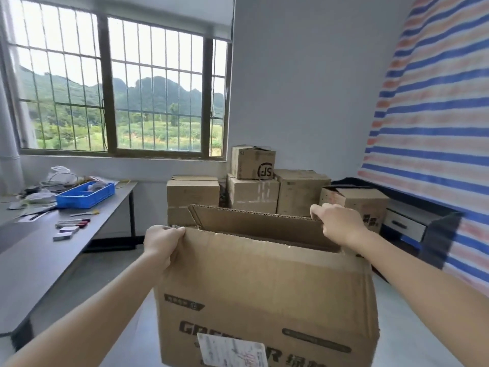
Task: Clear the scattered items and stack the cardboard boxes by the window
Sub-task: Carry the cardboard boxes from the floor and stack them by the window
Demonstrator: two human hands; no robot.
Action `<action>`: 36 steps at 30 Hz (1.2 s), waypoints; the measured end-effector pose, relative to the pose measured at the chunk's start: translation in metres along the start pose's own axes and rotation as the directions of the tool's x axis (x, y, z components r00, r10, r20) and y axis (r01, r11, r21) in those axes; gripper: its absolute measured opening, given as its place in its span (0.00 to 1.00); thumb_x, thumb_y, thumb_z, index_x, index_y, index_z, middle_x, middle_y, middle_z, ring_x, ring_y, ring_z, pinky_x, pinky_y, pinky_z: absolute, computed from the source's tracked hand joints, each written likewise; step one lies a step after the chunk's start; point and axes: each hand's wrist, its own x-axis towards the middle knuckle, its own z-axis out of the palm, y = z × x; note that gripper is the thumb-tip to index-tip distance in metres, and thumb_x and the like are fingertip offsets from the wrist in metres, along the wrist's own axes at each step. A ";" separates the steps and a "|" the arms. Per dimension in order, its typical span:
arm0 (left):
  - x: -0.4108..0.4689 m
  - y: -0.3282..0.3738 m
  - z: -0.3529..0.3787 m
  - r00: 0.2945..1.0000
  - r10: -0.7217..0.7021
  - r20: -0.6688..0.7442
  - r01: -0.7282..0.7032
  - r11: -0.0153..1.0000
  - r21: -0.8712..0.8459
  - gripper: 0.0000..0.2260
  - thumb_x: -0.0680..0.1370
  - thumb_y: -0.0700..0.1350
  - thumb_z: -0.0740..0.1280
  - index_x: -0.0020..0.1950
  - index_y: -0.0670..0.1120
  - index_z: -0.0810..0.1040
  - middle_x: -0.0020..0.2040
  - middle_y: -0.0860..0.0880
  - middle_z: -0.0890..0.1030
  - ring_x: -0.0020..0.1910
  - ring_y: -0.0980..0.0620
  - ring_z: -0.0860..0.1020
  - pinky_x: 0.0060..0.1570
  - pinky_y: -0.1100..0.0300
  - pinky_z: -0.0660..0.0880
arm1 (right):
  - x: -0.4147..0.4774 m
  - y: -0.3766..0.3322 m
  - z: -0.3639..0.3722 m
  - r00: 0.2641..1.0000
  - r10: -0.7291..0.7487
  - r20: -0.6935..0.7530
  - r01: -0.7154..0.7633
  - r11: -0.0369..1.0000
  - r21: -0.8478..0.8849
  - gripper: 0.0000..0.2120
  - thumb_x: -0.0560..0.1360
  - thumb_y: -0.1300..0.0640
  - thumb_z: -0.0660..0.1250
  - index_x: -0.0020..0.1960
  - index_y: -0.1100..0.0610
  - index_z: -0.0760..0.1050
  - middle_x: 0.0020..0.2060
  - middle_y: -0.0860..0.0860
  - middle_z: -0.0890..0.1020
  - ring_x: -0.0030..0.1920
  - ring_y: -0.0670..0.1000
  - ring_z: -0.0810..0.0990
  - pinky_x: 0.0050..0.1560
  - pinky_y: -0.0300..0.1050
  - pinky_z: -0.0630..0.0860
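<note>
Brown cardboard fills the near view: the open box (264, 287) sits just before the person, its long axis running left to right between the two hands. The left hand (162, 243) grips the near left corner of the rim, fingers (177, 231) curled over the edge. The right hand (336, 223) reaches further and pinches the raised far flap. Both arms stretch forward. The stacked boxes (251, 192) lie straight ahead beyond that flap, against the wall just right of the window (119, 88). Scattered items lie on the counter (53, 255) at left.
</note>
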 end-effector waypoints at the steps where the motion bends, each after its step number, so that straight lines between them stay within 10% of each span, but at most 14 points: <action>1: 0.018 -0.005 0.008 1.000 -0.006 0.017 0.006 1.000 0.017 0.12 0.74 0.38 0.69 0.32 0.40 0.71 0.31 0.47 0.67 0.31 0.52 0.65 0.31 0.59 0.61 | 0.010 -0.002 0.006 1.000 0.006 0.022 -0.006 1.000 -0.006 0.16 0.74 0.68 0.54 0.57 0.53 0.67 0.49 0.51 0.74 0.45 0.51 0.69 0.38 0.44 0.65; 19: 0.194 -0.078 0.356 0.943 -0.175 0.282 0.124 0.974 0.189 0.13 0.72 0.37 0.70 0.29 0.40 0.71 0.29 0.46 0.70 0.33 0.48 0.69 0.34 0.59 0.64 | 0.159 0.185 0.168 0.942 0.297 0.155 -0.282 0.953 -0.112 0.14 0.75 0.66 0.59 0.56 0.50 0.69 0.42 0.47 0.68 0.42 0.48 0.72 0.46 0.44 0.79; 36: 0.355 -0.083 0.647 0.930 -0.188 0.315 0.136 0.974 0.179 0.08 0.70 0.36 0.72 0.33 0.39 0.78 0.31 0.45 0.77 0.33 0.49 0.74 0.40 0.60 0.71 | 0.385 0.379 0.335 0.922 0.326 0.209 -0.336 0.942 0.014 0.11 0.75 0.67 0.57 0.49 0.51 0.65 0.46 0.49 0.72 0.45 0.51 0.70 0.40 0.44 0.68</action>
